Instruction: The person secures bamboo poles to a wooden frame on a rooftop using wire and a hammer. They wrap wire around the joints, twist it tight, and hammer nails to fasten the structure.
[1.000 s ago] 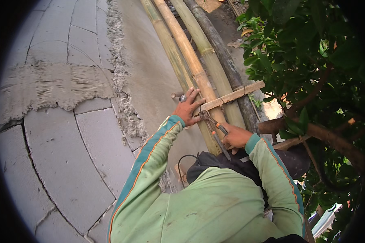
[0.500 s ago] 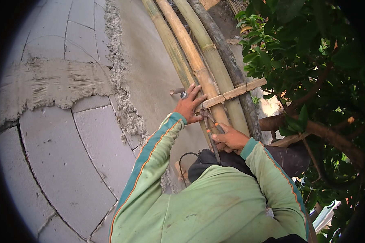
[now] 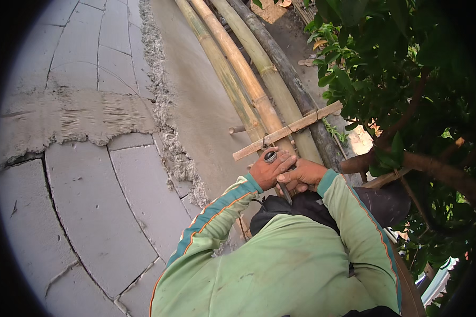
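Observation:
My left hand (image 3: 271, 168), with a dark-stoned ring on one finger, is closed and pressed against my right hand (image 3: 305, 173); what it holds, if anything, is hidden. My right hand is closed around pincers (image 3: 284, 193); their grey handle pokes out below both hands, while the jaws are covered. Just beyond my fingers a rough wooden strip (image 3: 301, 123) lies across several bamboo poles (image 3: 259, 98). A dark bit of tie wire (image 3: 265, 143) shows on the strip near its left end.
Left of the poles runs a smooth cement strip (image 3: 188, 68) and a grey block wall (image 3: 95, 211) with rough mortar edges. A dark weathered pole (image 3: 285, 58) lies right of the bamboo. Leafy branches (image 3: 418, 164) crowd the right side. A short stub (image 3: 237, 129) juts out beside the poles.
My left hand has left the wooden strip's end and come down and right against my right hand. The pincers' jaws and orange-marked grips, visible before, are now covered. The view has shifted slightly.

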Motion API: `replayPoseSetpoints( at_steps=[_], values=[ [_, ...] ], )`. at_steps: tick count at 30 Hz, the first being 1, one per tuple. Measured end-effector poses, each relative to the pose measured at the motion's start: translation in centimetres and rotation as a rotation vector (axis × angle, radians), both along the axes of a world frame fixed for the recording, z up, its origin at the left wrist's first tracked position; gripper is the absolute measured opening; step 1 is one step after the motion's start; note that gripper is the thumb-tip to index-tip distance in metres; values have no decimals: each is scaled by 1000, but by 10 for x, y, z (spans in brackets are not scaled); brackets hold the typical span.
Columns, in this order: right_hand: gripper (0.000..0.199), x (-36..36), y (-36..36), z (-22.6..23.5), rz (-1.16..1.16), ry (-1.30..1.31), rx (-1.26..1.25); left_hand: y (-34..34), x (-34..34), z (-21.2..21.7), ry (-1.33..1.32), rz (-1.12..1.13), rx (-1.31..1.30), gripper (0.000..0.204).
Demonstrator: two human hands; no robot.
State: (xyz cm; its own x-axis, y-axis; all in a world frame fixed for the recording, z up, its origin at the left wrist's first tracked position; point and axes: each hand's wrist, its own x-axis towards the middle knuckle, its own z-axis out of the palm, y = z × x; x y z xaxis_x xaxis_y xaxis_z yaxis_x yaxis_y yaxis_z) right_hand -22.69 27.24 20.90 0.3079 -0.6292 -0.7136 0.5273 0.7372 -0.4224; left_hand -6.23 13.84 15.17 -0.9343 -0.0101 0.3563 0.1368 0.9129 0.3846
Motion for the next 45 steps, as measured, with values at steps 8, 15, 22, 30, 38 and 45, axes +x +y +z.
replayPoseSetpoints(
  at_steps=[8, 15, 22, 30, 38, 45],
  values=[
    [26, 0, -29, 80, 838, 1907, -240, 9, -61, -10, 103, 304, 277, 27],
    [11, -42, 1, -16, 773, 2066, -262, 28, -95, -12, -64, 339, 19, 20],
    [13, -64, 20, -72, 655, 1958, -375, 36, -107, -35, -210, 270, -84, 23],
    [26, -28, 25, -7, 655, 893, -147, 46, -43, -2, -23, 149, -5, 44],
    [21, -11, 0, 63, 541, 1119, 14, 29, -49, -10, -4, 91, 224, 33],
    [11, -10, -37, 42, 777, 2255, -234, 13, -87, 18, -8, 350, 532, 44]
  ],
)
